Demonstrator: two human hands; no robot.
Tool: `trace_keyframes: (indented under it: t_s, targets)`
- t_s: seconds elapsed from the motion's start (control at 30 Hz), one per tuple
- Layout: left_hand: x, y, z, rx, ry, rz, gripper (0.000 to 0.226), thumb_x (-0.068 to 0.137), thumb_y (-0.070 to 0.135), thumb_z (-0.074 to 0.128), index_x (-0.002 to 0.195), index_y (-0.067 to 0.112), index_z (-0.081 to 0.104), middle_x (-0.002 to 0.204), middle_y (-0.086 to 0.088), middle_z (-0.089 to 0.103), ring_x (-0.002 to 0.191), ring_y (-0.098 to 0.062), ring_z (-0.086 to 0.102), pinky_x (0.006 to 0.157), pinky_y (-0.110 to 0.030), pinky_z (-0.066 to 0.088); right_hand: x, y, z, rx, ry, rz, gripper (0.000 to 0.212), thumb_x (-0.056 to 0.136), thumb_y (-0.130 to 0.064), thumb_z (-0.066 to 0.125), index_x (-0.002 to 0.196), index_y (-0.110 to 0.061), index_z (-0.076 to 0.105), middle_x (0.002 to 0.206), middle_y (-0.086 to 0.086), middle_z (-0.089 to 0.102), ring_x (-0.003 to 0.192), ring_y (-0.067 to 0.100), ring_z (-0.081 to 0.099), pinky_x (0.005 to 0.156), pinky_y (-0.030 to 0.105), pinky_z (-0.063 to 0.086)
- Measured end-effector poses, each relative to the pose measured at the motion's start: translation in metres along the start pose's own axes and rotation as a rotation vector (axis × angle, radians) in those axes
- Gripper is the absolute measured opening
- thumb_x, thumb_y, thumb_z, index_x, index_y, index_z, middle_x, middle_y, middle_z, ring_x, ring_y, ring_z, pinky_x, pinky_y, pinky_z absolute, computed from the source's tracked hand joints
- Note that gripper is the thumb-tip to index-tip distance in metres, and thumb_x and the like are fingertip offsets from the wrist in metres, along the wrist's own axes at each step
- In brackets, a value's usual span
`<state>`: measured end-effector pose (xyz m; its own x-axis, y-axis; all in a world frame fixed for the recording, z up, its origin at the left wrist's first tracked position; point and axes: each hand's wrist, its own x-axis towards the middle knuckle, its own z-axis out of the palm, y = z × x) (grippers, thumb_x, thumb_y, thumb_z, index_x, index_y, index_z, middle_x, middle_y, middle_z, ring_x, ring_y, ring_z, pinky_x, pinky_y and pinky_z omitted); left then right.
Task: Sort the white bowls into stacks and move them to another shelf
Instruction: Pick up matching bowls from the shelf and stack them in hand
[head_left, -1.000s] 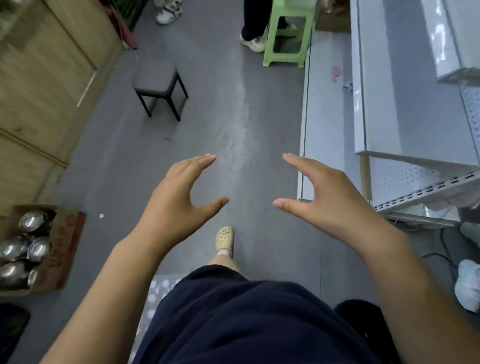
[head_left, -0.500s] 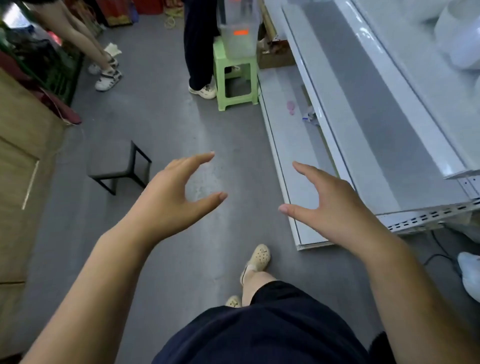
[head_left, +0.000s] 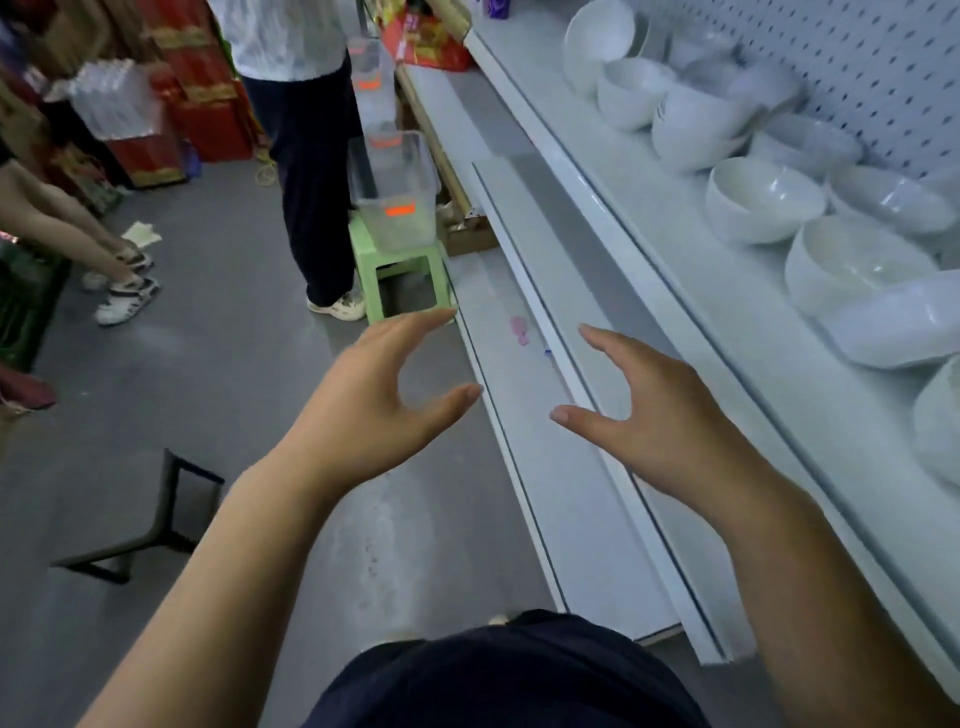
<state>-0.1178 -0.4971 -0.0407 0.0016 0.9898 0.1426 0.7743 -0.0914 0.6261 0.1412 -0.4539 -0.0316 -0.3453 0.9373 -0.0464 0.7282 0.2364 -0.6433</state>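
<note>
The white ceramic bowls (head_left: 763, 208) sit loose on the upper white metal shelf (head_left: 675, 270) at the right, against a perforated white back panel (head_left: 883, 67). Some stand upright and others lean tilted on their neighbours.

The person's left hand (head_left: 374, 410) and right hand (head_left: 654, 421) hover apart, lower than that shelf and to its left. Their fingers are spread and lightly curved, the thumbs point toward each other, and they grip nothing. The right hand hangs over the lips of the lower shelving, and the left is over the grey floor (head_left: 208, 364). The white base shelf (head_left: 524, 431) shows between them.

Ahead, a green plastic stool (head_left: 400, 275) carrying a clear plastic bin (head_left: 392, 192) stands just beside the base shelf's edge. A standing person in dark trousers (head_left: 311, 171) is next to it. The legs of a black stool (head_left: 162, 493) show at the left. Bare floor runs between that stool and the shelving.
</note>
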Motion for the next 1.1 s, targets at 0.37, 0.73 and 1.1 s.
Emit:
trace_keyframes:
  t_s: [0.37,0.73,1.1]
  targets:
    - [0.171,0.016,0.052,-0.162,-0.239,0.305,0.070,0.087,0.064,0.066,0.150,0.041,0.045,0.147,0.027,0.046,0.133,0.009,0.039,0.102,-0.007,0.026,0.062,0.036,-0.048,0.019,0.273,0.277,0.079,0.088,-0.051,0.073,0.156,-0.038,0.035,0.159,-0.021,0.038,0.145,0.002,0.036,0.110,0.018,0.029]
    - [0.314,0.072,0.108,-0.287,-0.499,0.576,0.082,0.086,0.064,0.064,0.156,0.034,0.035,0.159,0.009,0.042,0.142,-0.013,0.044,0.110,-0.035,0.042,0.071,0.039,-0.037,0.044,0.666,0.652,0.079,0.089,-0.051,0.072,0.156,-0.036,0.033,0.158,-0.021,0.039,0.142,-0.003,0.036,0.110,0.013,0.026]
    - [0.338,0.103,0.174,-0.493,-0.467,0.622,0.094,0.084,0.043,0.083,0.156,0.016,0.029,0.165,-0.016,0.022,0.152,-0.033,0.022,0.117,-0.038,0.031,0.070,0.030,-0.005,0.064,1.093,0.862,0.066,0.086,-0.039,0.080,0.145,-0.034,0.051,0.138,-0.016,0.059,0.122,0.000,0.056,0.108,0.022,0.046]
